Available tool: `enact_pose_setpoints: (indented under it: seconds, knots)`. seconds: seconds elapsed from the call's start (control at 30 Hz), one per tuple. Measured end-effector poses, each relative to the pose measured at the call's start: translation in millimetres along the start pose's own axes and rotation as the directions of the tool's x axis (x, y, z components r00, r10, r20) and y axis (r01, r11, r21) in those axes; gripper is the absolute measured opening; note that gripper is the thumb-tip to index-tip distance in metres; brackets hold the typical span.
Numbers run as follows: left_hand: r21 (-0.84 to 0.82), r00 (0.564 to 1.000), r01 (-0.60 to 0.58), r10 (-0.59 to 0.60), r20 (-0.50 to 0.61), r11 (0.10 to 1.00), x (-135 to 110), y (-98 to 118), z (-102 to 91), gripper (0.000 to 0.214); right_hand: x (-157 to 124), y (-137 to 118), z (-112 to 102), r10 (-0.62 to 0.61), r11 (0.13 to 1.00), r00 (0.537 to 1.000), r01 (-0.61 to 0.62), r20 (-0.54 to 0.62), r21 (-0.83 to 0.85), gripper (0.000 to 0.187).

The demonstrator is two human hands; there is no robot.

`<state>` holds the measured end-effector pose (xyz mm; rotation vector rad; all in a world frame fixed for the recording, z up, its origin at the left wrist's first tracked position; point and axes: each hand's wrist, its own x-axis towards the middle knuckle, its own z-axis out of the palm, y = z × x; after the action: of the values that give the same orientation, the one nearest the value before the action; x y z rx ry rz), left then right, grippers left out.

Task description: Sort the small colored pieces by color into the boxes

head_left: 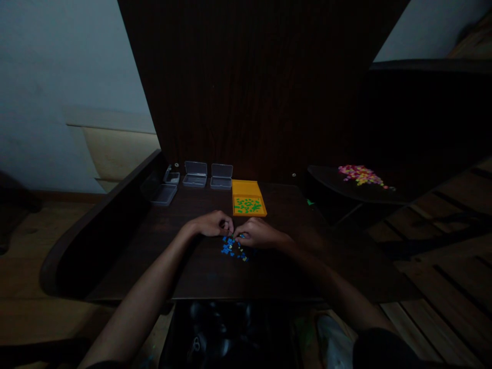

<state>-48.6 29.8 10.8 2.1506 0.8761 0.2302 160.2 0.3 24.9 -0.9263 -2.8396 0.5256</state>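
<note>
My left hand (214, 224) reaches in over the dark table with its fingers curled and closed. Its fingertips come down at the upper edge of a loose pile of small blue pieces (226, 249), which has some pale yellow bits among them. Facing it, my right hand (260, 233) is pinched closed above the same pile, its fingertips close to those of the left. Whatever lies between the fingers of either hand is too small and dark to make out. Just beyond the hands sits an open yellow box (245, 186) with many small green pieces (246, 206) in its near half.
Clear plastic boxes with raised lids, such as one box (221, 182), stand along the back left. A dark side board (103, 220) borders the table (207, 277) on the left. Pink and yellow pieces (361, 175) are heaped on a separate surface at the right.
</note>
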Motion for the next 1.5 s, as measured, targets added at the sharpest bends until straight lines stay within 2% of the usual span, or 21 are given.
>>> enact_pose_setpoints:
  seconds: [0.23,0.47,0.67,0.93,1.1,1.27,1.4,1.5]
  knots:
    - [-0.008,1.0,0.007,-0.007,-0.001,1.0,-0.3,1.8,-0.1,0.018,-0.2,5.0,-0.2,0.035,0.999,0.999,-0.035,0.006,-0.024,0.021]
    - [0.003,1.0,0.008,-0.008,-0.008,1.0,-1.1,3.5,-0.6,0.019,0.6,0.0,-2.3,-0.032,0.999,0.998,0.033,0.045,-0.021,0.024]
    - [0.03,1.0,0.024,-0.024,-0.005,0.999,-0.5,7.6,-0.7,0.018,-2.4,4.5,-7.1,-0.009,1.0,0.997,0.01,0.072,-0.016,0.019]
    - [0.047,0.999,0.042,-0.041,-0.022,0.998,0.5,9.3,0.7,0.019,-3.0,7.3,-13.5,-0.03,0.999,0.992,0.031,0.12,-0.009,0.027]
    - [0.053,0.998,0.041,-0.038,-0.055,0.998,0.5,10.4,0.8,0.018,-2.7,8.1,-12.1,-0.033,0.999,0.992,0.037,0.118,-0.033,0.028]
    - [-0.033,0.992,0.032,-0.036,-0.124,0.999,-0.5,8.4,-1.3,0.019,-0.7,6.6,-12.0,-0.062,0.995,0.988,0.072,0.144,-0.07,0.024]
    - [-0.061,0.975,0.076,-0.087,-0.205,0.995,-4.4,5.5,-9.0,0.021,2.0,1.2,-13.1,-0.019,0.993,0.987,0.038,0.161,-0.113,0.02]
    - [-0.034,0.977,0.09,-0.094,-0.192,0.995,-7.6,4.5,-14.3,0.022,3.5,-2.7,-13.1,0.028,0.991,0.983,-0.003,0.184,-0.134,0.016]
